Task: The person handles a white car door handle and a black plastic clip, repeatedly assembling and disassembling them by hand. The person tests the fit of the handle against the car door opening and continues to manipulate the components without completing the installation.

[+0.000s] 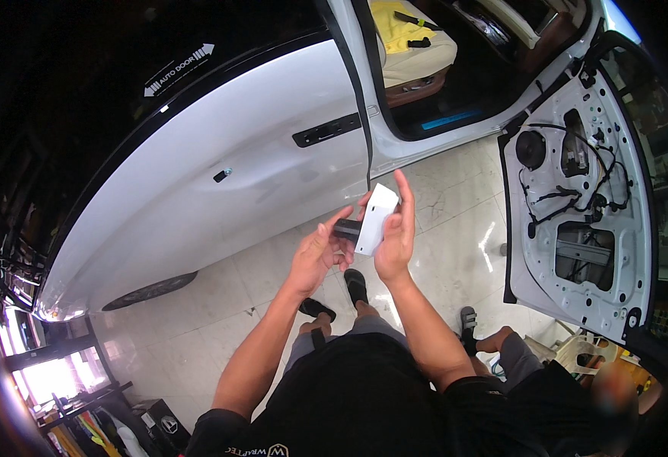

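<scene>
In front of me, above the floor, I hold a white flat car part with straight edges and small dark slots. My right hand holds it from the right, palm and thumb along its side and a finger stretched up past its top. A black block-like piece meets its left face; I cannot tell whether the two are joined. My left hand has its fingers curled round the black piece, some of them hidden behind it.
A white car door with a bare black handle recess stands ahead on the left. On the right an open door shows bare metal and wiring. A seat carries a yellow cloth and black items. Another person is close at right.
</scene>
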The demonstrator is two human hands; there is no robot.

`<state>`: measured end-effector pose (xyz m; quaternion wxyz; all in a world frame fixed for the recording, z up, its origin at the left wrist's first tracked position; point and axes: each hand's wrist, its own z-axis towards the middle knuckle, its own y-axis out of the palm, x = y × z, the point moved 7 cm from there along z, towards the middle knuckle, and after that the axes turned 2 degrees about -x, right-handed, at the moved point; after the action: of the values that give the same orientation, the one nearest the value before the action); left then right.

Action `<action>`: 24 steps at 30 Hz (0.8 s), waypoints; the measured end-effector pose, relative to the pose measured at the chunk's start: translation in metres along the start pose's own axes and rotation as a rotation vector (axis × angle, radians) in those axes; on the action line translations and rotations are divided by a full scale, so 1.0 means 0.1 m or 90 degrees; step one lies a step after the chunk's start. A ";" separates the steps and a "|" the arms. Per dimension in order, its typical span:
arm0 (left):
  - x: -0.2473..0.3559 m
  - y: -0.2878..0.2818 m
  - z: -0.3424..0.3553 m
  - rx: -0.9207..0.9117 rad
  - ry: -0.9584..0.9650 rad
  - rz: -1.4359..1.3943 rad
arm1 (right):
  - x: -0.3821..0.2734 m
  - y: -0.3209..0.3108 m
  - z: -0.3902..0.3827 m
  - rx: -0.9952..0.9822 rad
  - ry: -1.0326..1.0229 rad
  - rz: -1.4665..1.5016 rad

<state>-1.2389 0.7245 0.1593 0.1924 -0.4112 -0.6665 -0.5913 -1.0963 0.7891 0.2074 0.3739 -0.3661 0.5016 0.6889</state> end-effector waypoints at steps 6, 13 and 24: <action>0.07 0.13 0.00 0.059 -0.027 0.087 | -0.16 0.07 -0.16 -0.198 -0.108 -0.190; 0.22 0.38 0.07 -0.035 0.072 0.034 | -0.48 0.11 -0.17 -0.229 -0.274 -0.378; 0.29 0.31 0.12 -0.069 0.096 -0.011 | -0.34 0.03 -0.30 -0.236 -0.153 -0.330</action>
<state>-1.2294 0.7443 0.1975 0.2143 -0.3697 -0.6209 -0.6572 -1.0792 0.7543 0.2320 0.5200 -0.4596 0.2107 0.6885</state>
